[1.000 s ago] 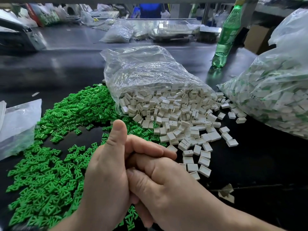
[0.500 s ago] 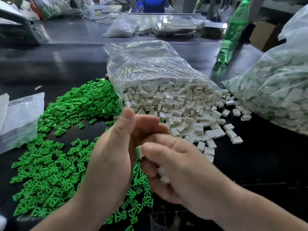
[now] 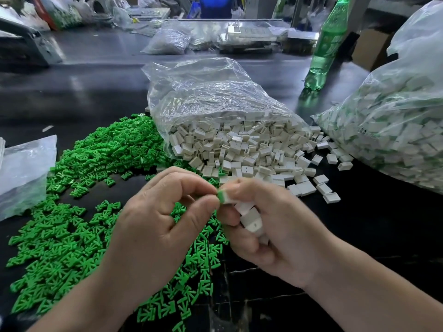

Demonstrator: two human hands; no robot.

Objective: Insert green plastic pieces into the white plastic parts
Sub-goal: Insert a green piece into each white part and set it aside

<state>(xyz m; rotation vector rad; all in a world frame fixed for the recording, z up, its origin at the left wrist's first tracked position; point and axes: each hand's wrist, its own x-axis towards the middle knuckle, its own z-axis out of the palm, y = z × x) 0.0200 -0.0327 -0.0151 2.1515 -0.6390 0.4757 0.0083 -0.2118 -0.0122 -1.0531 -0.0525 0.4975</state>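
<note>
Your left hand (image 3: 153, 226) pinched a green piece (image 3: 220, 195) into the mouth of a white part (image 3: 229, 200) gripped by your right hand (image 3: 275, 226), fingertips meeting above the dark table (image 3: 371, 236). The insert looked only partly seated. Spare white parts (image 3: 251, 219) sat curled in your right palm. The green pile (image 3: 72, 212) lay below and the white heap (image 3: 239, 152) beyond. Next, it seemed, came a square push until flush.

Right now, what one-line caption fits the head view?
Left hand pinches a green piece at a white part gripped by the right hand, green pile and open bag beyond.
</note>
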